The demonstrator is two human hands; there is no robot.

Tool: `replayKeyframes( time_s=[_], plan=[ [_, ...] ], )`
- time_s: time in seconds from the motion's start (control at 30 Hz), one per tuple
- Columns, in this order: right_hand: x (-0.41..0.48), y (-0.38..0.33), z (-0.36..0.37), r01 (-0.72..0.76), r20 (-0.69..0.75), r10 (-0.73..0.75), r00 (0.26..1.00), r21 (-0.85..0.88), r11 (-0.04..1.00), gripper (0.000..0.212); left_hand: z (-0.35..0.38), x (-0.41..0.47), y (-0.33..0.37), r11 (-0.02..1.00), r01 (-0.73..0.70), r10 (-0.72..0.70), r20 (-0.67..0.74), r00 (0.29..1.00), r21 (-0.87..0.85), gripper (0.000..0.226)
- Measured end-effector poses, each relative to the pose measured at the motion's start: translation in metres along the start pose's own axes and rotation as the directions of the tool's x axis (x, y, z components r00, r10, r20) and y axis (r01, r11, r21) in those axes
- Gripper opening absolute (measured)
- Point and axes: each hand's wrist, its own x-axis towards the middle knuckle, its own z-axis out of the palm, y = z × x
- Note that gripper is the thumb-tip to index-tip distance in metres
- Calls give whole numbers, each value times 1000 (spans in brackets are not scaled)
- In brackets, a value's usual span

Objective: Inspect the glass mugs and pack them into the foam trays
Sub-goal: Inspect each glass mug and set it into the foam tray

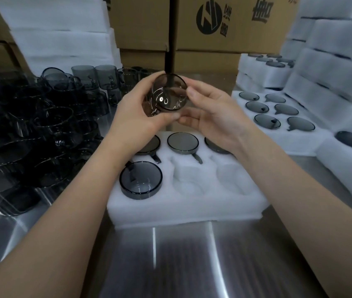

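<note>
Smoked-glass mug [169,93] is held up in both hands above the foam tray [188,207], one round end turned toward the camera. Left hand [136,112] curls round its left side; right hand [211,117] pinches its right edge between thumb and fingers. On the steel bench [192,254] the tray carries four packed mugs [141,179], three in the far row and one near left, beside two bare pockets. Loose mugs [41,117] crowd the left; filled trays [300,136] stand to the right.
</note>
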Motion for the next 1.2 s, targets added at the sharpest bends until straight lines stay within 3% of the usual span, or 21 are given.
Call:
replayKeyframes(
  time_s=[0.13, 0.27, 0.43, 0.57, 0.63, 0.73, 0.83, 0.97, 1.1, 1.2],
  plan=[
    [0, 5, 1, 40, 67, -36, 997, -55, 998, 31, 0, 0, -2, 998, 10, -12, -32, 999, -56, 60],
    [1, 9, 4, 56, -60, -71, 996, -214, 975, 37, 1, -1, -3, 1000, 5, -5, -26, 1000, -23, 53],
    [0, 13, 11, 68, -207, -187, 960, -476, 877, 55, 2, -3, 3, 983, -91, 83, 58, 995, 157, 61],
    [0, 15, 14, 110, -281, -307, 909, -549, 829, 45, 4, -4, 6, 960, -151, 122, 136, 983, 237, 65],
    [0, 13, 12, 128, -290, -324, 901, -534, 836, 35, 4, -4, 6, 959, -154, 118, 157, 980, 238, 64],
    [0, 6, 10, 83, -321, -218, 922, -386, 919, 27, 4, -6, 6, 971, -150, 131, 112, 985, 184, 64],
    [2, 1, 7, 26, -297, -107, 949, -264, 964, 32, 4, -9, 6, 986, -127, 122, 51, 991, 105, 62],
    [3, 3, 5, -91, -131, 67, 989, -182, 979, 47, 2, -7, 6, 994, -106, 106, 32, 994, 18, 60],
    [1, 4, 0, -8, -12, 7, 1000, -129, 992, 39, 1, -6, 2, 996, -94, 94, -50, 994, -3, 59],
    [2, 3, -2, 38, -61, -44, 997, -90, 995, 53, 2, -5, 2, 996, -67, 70, -55, 996, 49, 58]
  ],
)
